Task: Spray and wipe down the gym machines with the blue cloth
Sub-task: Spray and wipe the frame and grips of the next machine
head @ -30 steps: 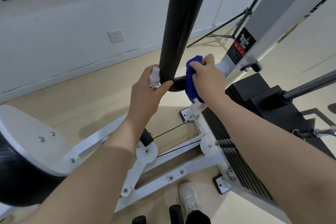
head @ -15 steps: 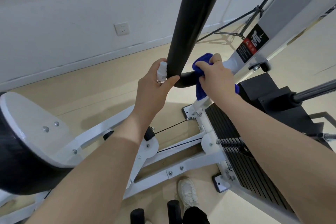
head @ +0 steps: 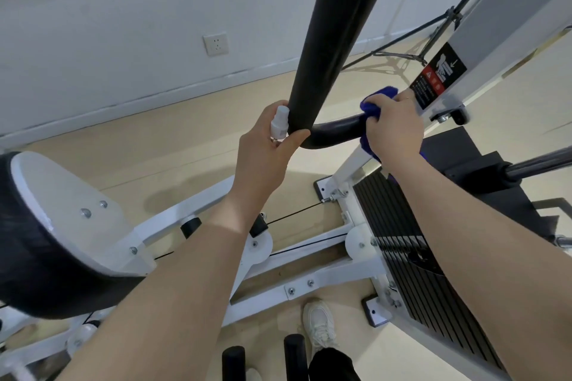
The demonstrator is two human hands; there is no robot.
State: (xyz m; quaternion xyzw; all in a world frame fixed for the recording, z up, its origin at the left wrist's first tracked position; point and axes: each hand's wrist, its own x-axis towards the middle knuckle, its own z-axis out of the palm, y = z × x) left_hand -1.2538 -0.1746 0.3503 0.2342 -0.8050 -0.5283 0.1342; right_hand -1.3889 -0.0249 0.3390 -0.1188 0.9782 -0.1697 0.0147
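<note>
The right hand (head: pixel 394 125) is gripping the blue cloth (head: pixel 376 102) around the curved black bar (head: pixel 335 131), near the white frame. The left hand (head: pixel 266 148) is clutching the spray bottle (head: pixel 280 125) beside the padded post (head: pixel 332 40). For a good wipe, it should be wrapping the cloth fully and pressing evenly.

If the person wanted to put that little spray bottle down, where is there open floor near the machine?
Bare floor lies between the white wall and the machine's white frame rail, beyond the left hand holding the spray bottle. It is crowded under the right hand and blue cloth: weight stack, cables, brackets.
</note>
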